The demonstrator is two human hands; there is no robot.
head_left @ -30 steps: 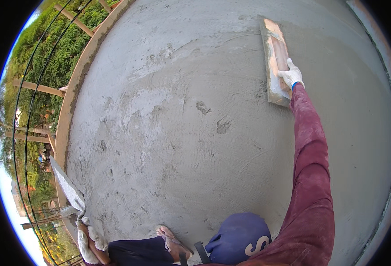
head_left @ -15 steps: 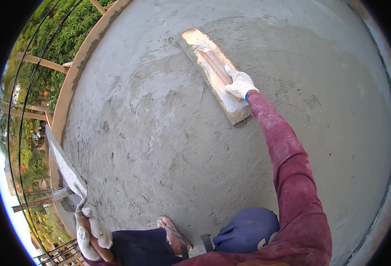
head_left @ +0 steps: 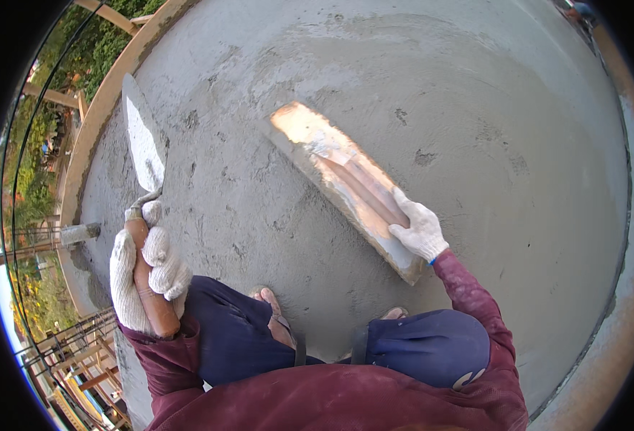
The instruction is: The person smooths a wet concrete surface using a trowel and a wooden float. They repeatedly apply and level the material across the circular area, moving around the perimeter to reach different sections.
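In a white knit glove, my left hand (head_left: 155, 269) grips the brown wooden handle of a pointed trowel (head_left: 143, 140). Its blade, smeared with grey mortar, points up and away at the left, held over the surface. My gloved right hand (head_left: 420, 228) is wrapped round the near end of the handle of a long wooden float (head_left: 345, 187). The float lies slanted on wet grey concrete (head_left: 259, 223), its far end toward the upper left. Its underside is hidden against the concrete.
A raised edge board (head_left: 101, 118) curves along the left side, with a short pipe stub (head_left: 80, 233) beside it. Black cables (head_left: 29, 158) and greenery lie beyond. Another border (head_left: 629, 237) runs down the right. My sandalled foot (head_left: 277, 312) stands on the concrete.
The float has come nearer to me with my right hand. My left hand has risen with the trowel, which now points more upright. Both my knees now show.
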